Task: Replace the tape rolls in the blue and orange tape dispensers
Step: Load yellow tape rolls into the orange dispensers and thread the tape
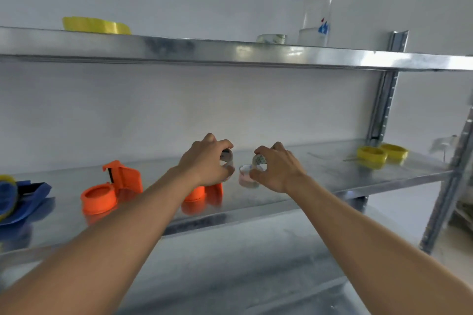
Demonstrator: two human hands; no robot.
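Note:
Two orange tape dispensers lie on the middle metal shelf (281,202): one (112,189) at the left, and one (204,193) partly hidden under my left hand (207,161). The blue dispenser (20,199) lies at the far left edge with a yellow roll in it. My left hand is shut on a small empty tape core (226,158). My right hand (276,169) is closed on another small roll (259,160), held just above a clear tape roll (247,176) that rests on the shelf. Both hands hover close together over the shelf.
Two yellow tape rolls (372,156) lie at the right end of the shelf. On the upper shelf (179,47) sit a flat yellow roll (96,25), a clear tape roll (271,38) and a plastic bottle (316,13). A steel upright (384,100) stands at the right.

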